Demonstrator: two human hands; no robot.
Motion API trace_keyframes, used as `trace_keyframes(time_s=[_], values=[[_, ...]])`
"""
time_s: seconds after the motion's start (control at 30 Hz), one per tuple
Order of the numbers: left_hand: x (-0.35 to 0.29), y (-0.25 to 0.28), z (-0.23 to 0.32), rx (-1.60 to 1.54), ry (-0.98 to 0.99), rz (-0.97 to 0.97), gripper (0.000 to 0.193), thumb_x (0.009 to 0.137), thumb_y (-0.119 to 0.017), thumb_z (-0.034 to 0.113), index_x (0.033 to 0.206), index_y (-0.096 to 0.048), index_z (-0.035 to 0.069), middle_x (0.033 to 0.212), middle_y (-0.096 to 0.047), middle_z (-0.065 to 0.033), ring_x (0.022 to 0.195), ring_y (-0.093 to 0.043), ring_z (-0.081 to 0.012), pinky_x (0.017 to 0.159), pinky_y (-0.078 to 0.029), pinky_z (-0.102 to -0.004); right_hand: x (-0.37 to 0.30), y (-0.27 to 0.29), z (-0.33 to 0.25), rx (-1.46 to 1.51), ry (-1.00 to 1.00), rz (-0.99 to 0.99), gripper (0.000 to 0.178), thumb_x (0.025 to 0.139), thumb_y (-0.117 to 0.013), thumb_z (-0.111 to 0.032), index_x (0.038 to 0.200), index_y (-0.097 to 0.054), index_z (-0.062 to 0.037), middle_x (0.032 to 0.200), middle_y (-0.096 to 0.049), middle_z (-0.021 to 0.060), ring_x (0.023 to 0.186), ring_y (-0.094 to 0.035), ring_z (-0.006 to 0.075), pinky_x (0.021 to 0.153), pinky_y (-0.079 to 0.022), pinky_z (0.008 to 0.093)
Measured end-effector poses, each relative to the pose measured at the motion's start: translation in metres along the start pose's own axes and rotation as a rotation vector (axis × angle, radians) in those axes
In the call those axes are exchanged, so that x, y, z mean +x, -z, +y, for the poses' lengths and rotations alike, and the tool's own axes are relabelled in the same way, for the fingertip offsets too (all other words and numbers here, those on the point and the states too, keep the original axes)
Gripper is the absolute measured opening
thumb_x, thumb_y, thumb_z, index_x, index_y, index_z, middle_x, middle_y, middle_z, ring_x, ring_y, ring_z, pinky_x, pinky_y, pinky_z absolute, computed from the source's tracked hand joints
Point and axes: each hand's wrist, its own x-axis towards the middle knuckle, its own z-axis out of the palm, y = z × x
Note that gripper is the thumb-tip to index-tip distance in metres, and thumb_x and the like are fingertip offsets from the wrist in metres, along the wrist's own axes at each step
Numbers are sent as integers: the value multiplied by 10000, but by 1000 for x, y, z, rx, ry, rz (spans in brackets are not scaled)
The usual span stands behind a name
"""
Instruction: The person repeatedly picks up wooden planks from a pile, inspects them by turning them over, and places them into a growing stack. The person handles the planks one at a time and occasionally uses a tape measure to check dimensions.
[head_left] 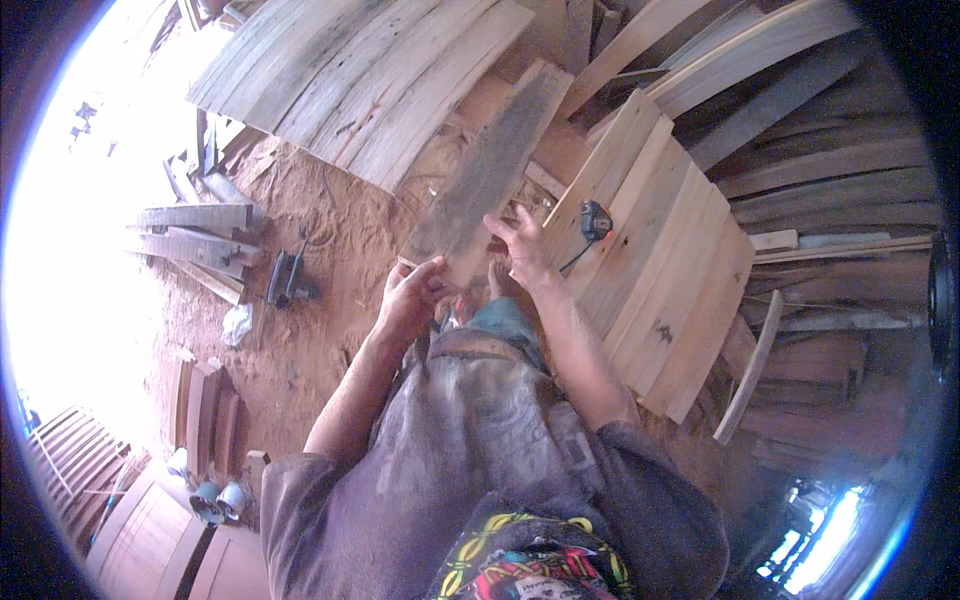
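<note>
The dark plank [490, 160] is rough matt wood, the right-hand panel [655, 275] smoother, the shirt [400, 500] cloth

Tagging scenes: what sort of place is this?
Probably a woodworking workshop: a dark-stained board at the left hand, a panel of pale planks on the right, and what looks like sawdust on the ground.
</note>
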Motion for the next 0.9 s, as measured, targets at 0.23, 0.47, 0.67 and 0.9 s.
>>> trace_keyframes(time_s=[0.23,0.47,0.67,0.9], values=[[2,0,2,-126,15,-68,311,1006,-613,219,1219,-532,7,1156,-622,-150,1023,-685,-318,808,-599,-454,3,13,-26,64,-47,-197,499,853,-805,-170,1269,-552,-59,1091,-683,63,908,-692,165,685,-607,304],[-12,-59,17,29,-42,-91,746,1035,-342,638,1431,-417,10,1247,-636,-223,1021,-701,-316,810,-585,-428,1,19,-58,168,-171,-154,440,915,-733,-216,1282,-554,-52,1144,-676,71,945,-696,174,763,-614,319],[6,-81,50,-9,15,-367,882,972,-334,752,1399,-479,-6,1233,-661,-211,988,-724,-320,812,-606,-455,4,17,-101,258,-24,-215,387,921,-694,-281,1230,-582,-76,1086,-659,50,998,-672,186,803,-589,334],[32,-80,59,434,79,-253,497,966,-611,464,1113,-695,-3,1093,-706,-116,931,-704,-218,787,-600,-380,-3,23,-77,192,-88,-184,501,944,-693,-305,1336,-526,-41,1242,-639,101,1110,-649,227,932,-558,399]])
